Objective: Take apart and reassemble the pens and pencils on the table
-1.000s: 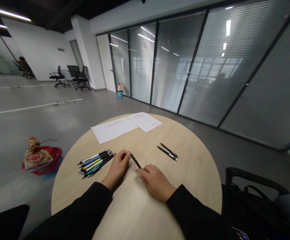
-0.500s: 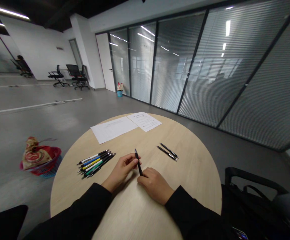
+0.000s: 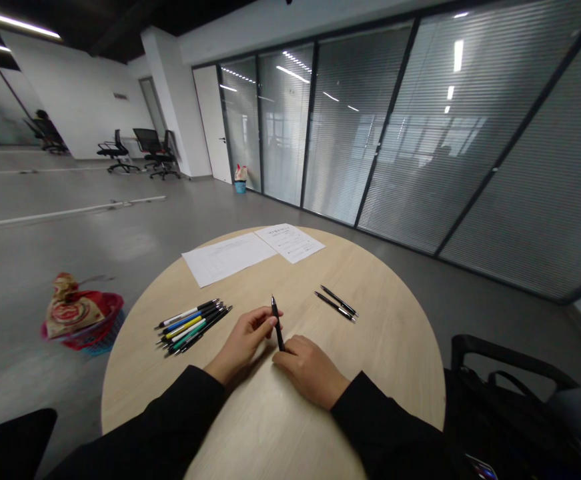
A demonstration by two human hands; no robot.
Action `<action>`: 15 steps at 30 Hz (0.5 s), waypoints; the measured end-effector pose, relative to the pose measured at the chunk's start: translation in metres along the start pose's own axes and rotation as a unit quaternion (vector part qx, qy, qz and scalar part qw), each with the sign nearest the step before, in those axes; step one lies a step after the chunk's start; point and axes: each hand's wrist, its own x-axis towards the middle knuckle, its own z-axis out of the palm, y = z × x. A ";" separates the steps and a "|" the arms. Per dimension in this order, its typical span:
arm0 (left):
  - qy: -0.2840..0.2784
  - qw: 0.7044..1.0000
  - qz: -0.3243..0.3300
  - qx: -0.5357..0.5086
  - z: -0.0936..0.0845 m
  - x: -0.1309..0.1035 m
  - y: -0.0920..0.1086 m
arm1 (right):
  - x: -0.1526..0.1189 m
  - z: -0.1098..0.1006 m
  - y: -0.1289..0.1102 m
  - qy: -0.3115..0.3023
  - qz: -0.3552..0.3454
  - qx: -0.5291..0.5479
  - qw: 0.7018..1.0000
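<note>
The work surface is a round table point(image 3: 400, 320) with a pale wood-grain top, set on a grey floor. At its near side, the right hand point(image 3: 313, 370) has its fingers curled inward at the lower end of a black pen point(image 3: 279, 332); whether they grip it or only touch it cannot be told. The left hand point(image 3: 247, 340) holds the pen higher up, thumb and fingers closed on the barrel. The pen is located between the hands—steeply inclined, upper end leaning slightly left. Its barrel is slim and dark, with a small silvery tip uppermost.

Left of the hands lies a pile of pens point(image 3: 193, 327) in white, blue, yellow, green and black. To the right, a pair of black pens point(image 3: 335, 307) lies side by side, nearly parallel. Beyond these, two printed sheets point(image 3: 229, 259) lie at the far edge. Background: a glass partition point(image 3: 345, 127) with blinds—and a white door point(image 3: 213, 123).
</note>
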 end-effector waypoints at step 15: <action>-0.010 1.000 0.002 -0.028 -0.001 0.003 -0.008 | -0.001 0.001 0.001 -0.015 0.013 0.019 1.000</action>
